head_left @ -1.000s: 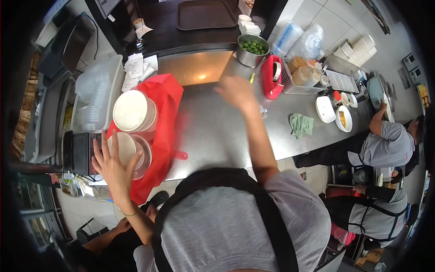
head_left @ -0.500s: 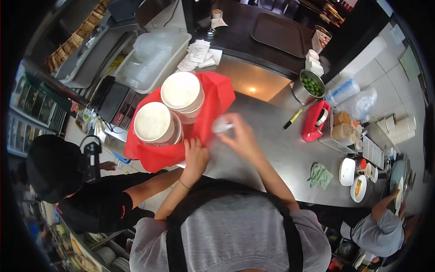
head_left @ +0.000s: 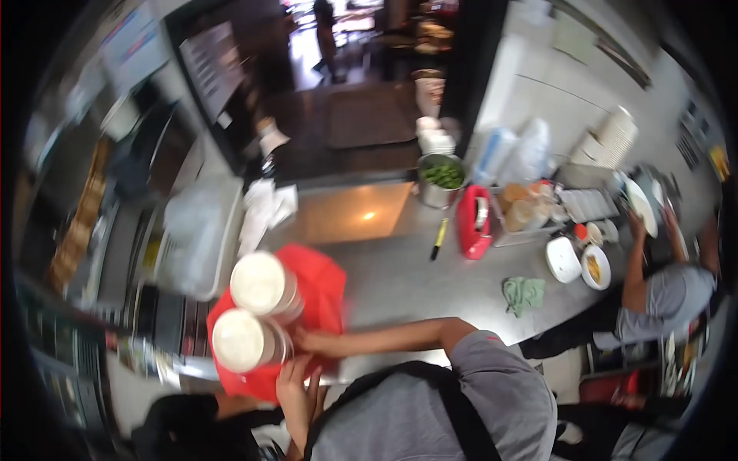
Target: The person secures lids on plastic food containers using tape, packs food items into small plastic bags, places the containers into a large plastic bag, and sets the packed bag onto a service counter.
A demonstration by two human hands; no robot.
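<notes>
Two stacks of round tubs with off-white tops, the rear stack [head_left: 264, 283] and the front stack [head_left: 240, 340], stand on or in a spread red plastic bag [head_left: 323, 280] at the counter's left front. My left hand [head_left: 294, 390] is at the bag's front edge, its fingers closed on the red plastic near the front stack. Low over the bag, my right hand [head_left: 311, 341] reaches in from the right beside the tubs. Its fingertips are blurred and partly hidden, and whatever they may hold does not show.
Behind the bag lie crumpled white papers [head_left: 265, 211] and a bin of clear plastic lids [head_left: 196, 230]. Along the counter are a pot of greens [head_left: 442, 183], a yellow marker [head_left: 440, 239], a red container [head_left: 474, 223] and a green cloth [head_left: 524, 295]. A co-worker [head_left: 676, 300] stands right, another person [head_left: 192, 426] at lower left.
My right hand has moved left and down to the tubs; the small clear item it held is out of sight. My left hand stays at the bag's edge. The view has turned right.
</notes>
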